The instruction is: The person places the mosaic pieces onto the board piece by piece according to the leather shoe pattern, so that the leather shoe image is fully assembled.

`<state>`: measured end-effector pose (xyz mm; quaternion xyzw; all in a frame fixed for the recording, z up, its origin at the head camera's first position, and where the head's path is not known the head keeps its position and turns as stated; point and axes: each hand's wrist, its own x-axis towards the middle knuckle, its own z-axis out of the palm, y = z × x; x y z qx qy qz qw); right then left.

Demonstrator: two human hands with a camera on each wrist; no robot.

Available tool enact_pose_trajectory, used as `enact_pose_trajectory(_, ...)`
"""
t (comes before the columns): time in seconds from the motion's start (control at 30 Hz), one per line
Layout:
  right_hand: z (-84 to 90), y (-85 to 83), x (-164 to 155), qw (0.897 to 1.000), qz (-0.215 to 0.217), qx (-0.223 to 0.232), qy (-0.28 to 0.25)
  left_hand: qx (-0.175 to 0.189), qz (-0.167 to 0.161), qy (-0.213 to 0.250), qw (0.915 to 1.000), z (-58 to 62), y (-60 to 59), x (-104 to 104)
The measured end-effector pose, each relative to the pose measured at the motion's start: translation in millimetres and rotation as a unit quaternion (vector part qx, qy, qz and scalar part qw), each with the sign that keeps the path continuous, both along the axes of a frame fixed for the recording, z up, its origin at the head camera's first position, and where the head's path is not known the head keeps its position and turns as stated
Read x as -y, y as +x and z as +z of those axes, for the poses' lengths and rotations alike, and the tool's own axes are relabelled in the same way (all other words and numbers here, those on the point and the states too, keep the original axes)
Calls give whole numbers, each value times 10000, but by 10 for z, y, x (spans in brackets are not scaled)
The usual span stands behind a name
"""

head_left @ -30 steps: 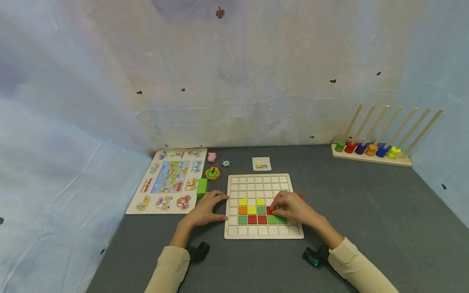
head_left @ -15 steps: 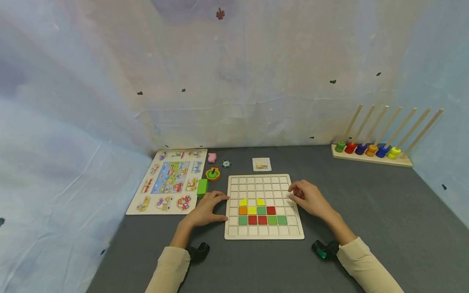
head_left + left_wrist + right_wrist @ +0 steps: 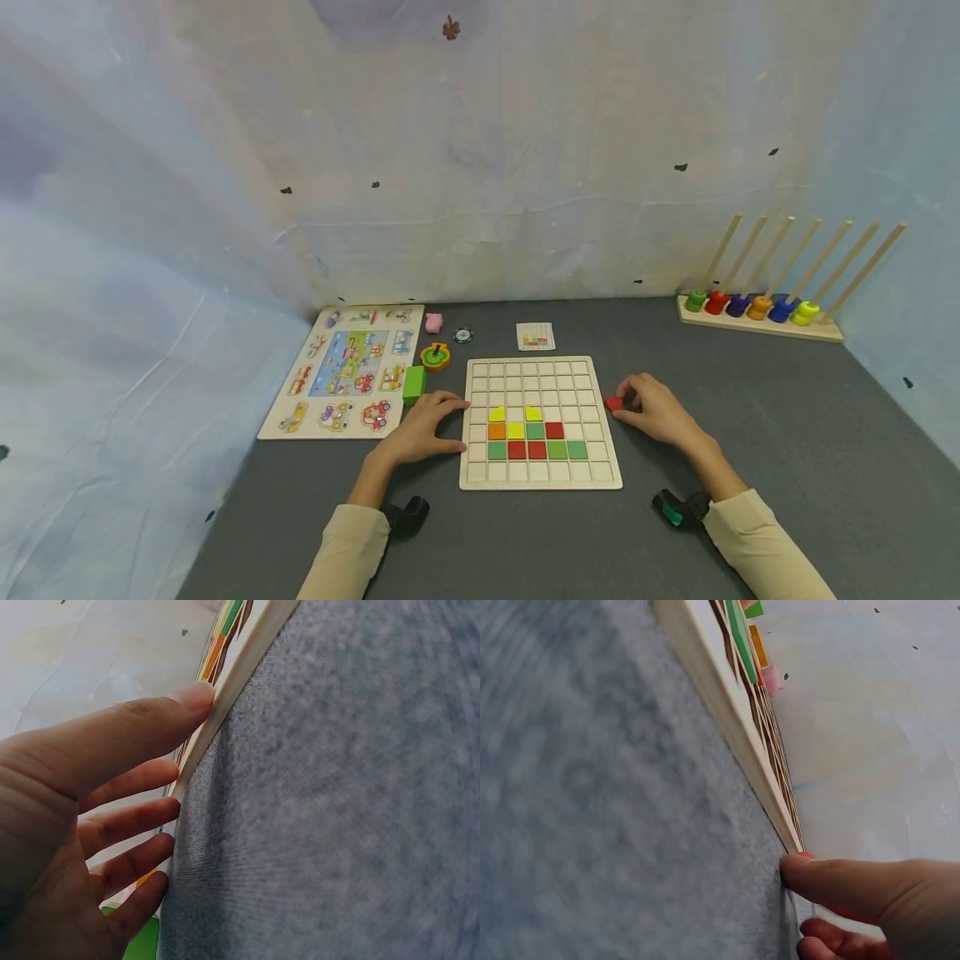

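A wooden grid board (image 3: 540,480) lies on the grey table and holds several coloured tiles, among them a red tile (image 3: 554,430) in the middle row. My left hand (image 3: 442,421) rests with straight fingers against the board's left edge (image 3: 225,697); the left wrist view shows its fingertips (image 3: 196,695) touching that rim. Just off the board's right side, my right hand (image 3: 637,402) pinches a small red piece (image 3: 613,403) lying on the table. In the right wrist view the thumb (image 3: 832,881) sits by the board's edge (image 3: 720,712), with a sliver of red behind it.
A vehicle puzzle board (image 3: 345,371) lies at the left, with a green block (image 3: 413,384), a round yellow-green toy (image 3: 435,356), a pink toy (image 3: 433,322) and a small disc (image 3: 462,335) nearby. A pattern card (image 3: 536,336) sits behind the board. A ring rack (image 3: 757,321) stands far right.
My right hand left the red tile in the board's middle row and moved right, off the board, to the red piece on the table. The left hand has stayed put.
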<state>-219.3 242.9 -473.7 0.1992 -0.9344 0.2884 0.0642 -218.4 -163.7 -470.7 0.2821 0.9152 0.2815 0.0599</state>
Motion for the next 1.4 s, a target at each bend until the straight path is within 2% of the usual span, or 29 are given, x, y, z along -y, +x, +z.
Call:
enact_pose_trajectory(0.1,-2,-10,10,9999,55,-43,-146,5,-7,13,10000,7,3,-1)
enact_pose_trajectory(0.27,48,12,116,9982,271,-383,-381,-7,-11,-9,10000,10,0,-5)
enact_pose_trajectory(0.43,99,65,306,9928,935,-475,-585,-14,7,-25,10000,9,-3,-6)
enact_pose_trajectory(0.57,55,94,430,9845,1535,-479,-698,-26,-28,-8,10000,19,4,-8)
enact_pose_trajectory(0.73,-36,93,484,9771,1857,-736,-728,-58,-66,-19,10000,18,6,-7)
enact_pose_trajectory(0.97,-50,81,437,9705,2235,-425,-794,-21,31,-35,10000,21,5,-13)
enact_pose_trajectory(1.1,-45,83,429,9716,2214,-389,-735,9,67,-26,10000,33,12,-15)
enact_pose_trajectory(1.3,-54,87,487,9806,1768,-665,-514,37,68,-6,10000,35,18,-17)
enact_pose_trajectory(1.4,-63,89,505,9828,1663,-620,-515,53,72,4,10000,32,19,-18)
